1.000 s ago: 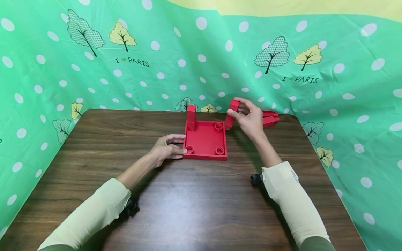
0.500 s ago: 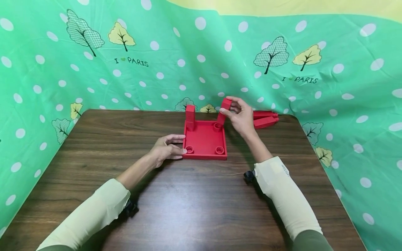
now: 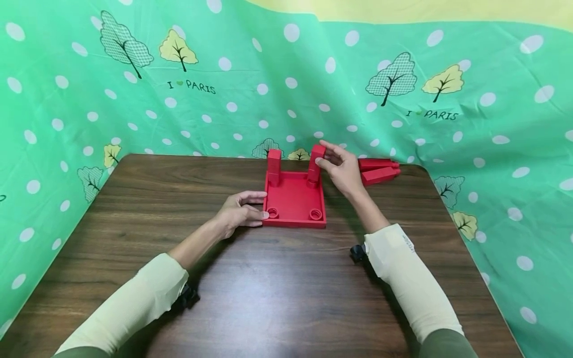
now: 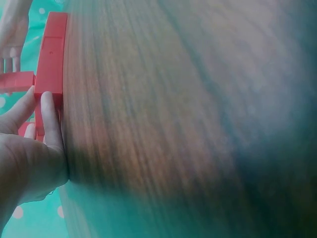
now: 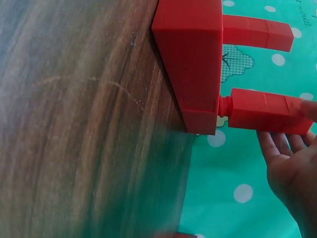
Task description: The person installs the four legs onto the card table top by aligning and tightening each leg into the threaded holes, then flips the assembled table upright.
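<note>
A red square tabletop (image 3: 294, 199) with a raised rim lies underside up on the wooden table. One red leg (image 3: 274, 166) stands in its far left corner. My left hand (image 3: 237, 214) holds the near left corner, thumb at the front and fingers along the left side. At the far right corner my right hand (image 3: 343, 171) grips a second red leg (image 3: 314, 171) near its top, between thumb and fingers. A narrow neck of that leg (image 5: 262, 109) shows just above the socket in the right wrist view. Both near corners have open round threaded sockets (image 3: 316, 214).
Two more red legs (image 3: 380, 175) lie beyond my right hand, near the back edge of the wooden table (image 3: 286, 283). A green curtain (image 3: 233, 114) printed with trees and dots hangs right behind that edge.
My right hand has brought the second leg leftward from beside the tabletop and down onto the far right socket, where it now stands nearly upright. The left hand stays at its corner.
</note>
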### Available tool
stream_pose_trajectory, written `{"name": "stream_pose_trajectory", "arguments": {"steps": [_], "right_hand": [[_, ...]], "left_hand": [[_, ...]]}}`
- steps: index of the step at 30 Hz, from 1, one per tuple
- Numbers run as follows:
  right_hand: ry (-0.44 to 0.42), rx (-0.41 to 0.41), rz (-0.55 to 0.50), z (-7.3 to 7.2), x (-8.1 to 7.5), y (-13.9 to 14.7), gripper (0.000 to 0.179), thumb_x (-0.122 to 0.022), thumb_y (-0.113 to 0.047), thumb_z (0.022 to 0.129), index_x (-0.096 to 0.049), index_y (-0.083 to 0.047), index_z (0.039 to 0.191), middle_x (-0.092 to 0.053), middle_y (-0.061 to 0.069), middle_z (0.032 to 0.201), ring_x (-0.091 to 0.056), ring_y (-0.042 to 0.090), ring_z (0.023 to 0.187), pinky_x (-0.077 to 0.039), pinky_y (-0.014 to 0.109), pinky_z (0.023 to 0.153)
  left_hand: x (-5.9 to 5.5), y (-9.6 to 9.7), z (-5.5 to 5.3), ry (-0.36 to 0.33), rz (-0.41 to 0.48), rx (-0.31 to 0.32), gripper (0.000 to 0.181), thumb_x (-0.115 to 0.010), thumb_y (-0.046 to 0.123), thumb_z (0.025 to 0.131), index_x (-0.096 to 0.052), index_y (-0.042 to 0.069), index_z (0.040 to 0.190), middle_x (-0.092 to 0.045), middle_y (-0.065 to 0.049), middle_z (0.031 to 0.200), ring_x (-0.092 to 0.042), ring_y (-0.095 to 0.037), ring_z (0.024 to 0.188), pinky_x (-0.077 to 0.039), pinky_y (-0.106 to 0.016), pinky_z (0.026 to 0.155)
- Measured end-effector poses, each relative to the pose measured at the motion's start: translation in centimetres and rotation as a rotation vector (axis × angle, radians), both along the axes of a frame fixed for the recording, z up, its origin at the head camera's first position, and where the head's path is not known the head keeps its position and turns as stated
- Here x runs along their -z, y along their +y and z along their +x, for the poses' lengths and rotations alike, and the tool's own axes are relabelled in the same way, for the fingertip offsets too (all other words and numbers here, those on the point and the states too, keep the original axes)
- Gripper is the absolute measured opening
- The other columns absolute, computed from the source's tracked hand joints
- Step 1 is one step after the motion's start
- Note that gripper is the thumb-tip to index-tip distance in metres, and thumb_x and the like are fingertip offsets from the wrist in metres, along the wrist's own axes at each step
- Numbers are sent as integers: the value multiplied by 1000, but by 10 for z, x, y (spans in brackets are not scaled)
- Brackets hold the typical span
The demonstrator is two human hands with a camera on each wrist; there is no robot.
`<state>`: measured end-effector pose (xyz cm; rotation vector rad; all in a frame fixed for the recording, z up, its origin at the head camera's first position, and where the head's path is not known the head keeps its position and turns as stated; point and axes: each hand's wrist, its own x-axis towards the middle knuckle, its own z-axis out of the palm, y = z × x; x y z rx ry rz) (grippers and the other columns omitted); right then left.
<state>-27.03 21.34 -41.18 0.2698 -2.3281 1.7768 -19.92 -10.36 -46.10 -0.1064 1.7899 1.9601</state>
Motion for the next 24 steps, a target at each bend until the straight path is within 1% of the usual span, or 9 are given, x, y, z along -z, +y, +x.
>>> {"name": "stream_pose_trajectory", "arguments": {"steps": [4, 9, 13, 16, 17, 19, 20, 22, 24], "right_hand": [[-20, -24, -16, 1, -1, 3, 50, -78, -11, 104, -71, -8, 153, -72, 21, 151, -70, 4, 118, -60, 10, 97], [-34, -39, -5, 1, -1, 5, 49, -82, -17, 103, -73, -10, 150, -78, 17, 139, -71, 7, 115, -59, 14, 96], [-24, -41, 26, 1, 0, 4, 52, -87, -21, 101, -73, -11, 149, -80, 1, 130, -70, 8, 118, -59, 18, 99], [-1, -30, 56, 0, -1, 2, 53, -90, -20, 98, -75, -10, 148, -77, -6, 123, -68, 9, 116, -59, 16, 95], [8, -27, 66, -1, -1, 2, 53, -91, -19, 98, -75, -10, 148, -75, -5, 122, -67, 10, 115, -59, 16, 91], [23, -22, 84, -2, -1, 2, 53, -91, -19, 98, -76, -12, 148, -74, 1, 123, -63, 12, 112, -56, 16, 84], [26, -20, 94, -2, -1, 2, 53, -90, -19, 99, -75, -14, 150, -73, 4, 127, -61, 12, 112, -54, 16, 81], [26, -26, 111, -4, -1, 4, 54, -87, -20, 102, -71, -17, 154, -72, 12, 137, -58, 11, 114, -51, 16, 81], [14, -50, 116, -4, -1, 6, 54, -81, -20, 107, -66, -19, 159, -70, 16, 145, -56, 11, 113, -50, 18, 80]], "left_hand": [[0, 0, 0, 6, 3, 1, 77, -84, -14, 92, -62, 10, 161, -60, -21, 162, -82, -15, 97, -73, -38, 86], [0, 0, 0, 5, 4, 3, 77, -84, -14, 92, -62, 9, 161, -60, -22, 162, -81, -16, 98, -73, -39, 87], [-1, 0, 0, -4, 10, 0, 76, -84, -14, 92, -62, 9, 161, -60, -22, 162, -80, -18, 99, -73, -41, 88], [-1, 0, 0, -6, 10, 0, 76, -83, -14, 92, -62, 9, 161, -60, -21, 162, -80, -17, 97, -73, -41, 88], [-1, 0, 0, -6, 10, -1, 76, -83, -14, 92, -62, 9, 161, -60, -21, 162, -80, -16, 96, -73, -41, 88], [0, 0, -1, -4, 10, -1, 76, -83, -14, 92, -62, 9, 161, -60, -21, 162, -79, -14, 95, -73, -41, 88], [0, 0, -1, -3, 10, 0, 76, -83, -14, 92, -61, 9, 161, -60, -22, 162, -79, -14, 95, -73, -41, 88], [0, 0, -1, -2, 10, 2, 76, -83, -15, 92, -61, 9, 161, -60, -22, 162, -80, -13, 95, -73, -40, 87], [0, -1, -2, 0, 9, 4, 76, -83, -14, 92, -61, 9, 161, -61, -22, 161, -80, -13, 95, -73, -40, 87]]}}
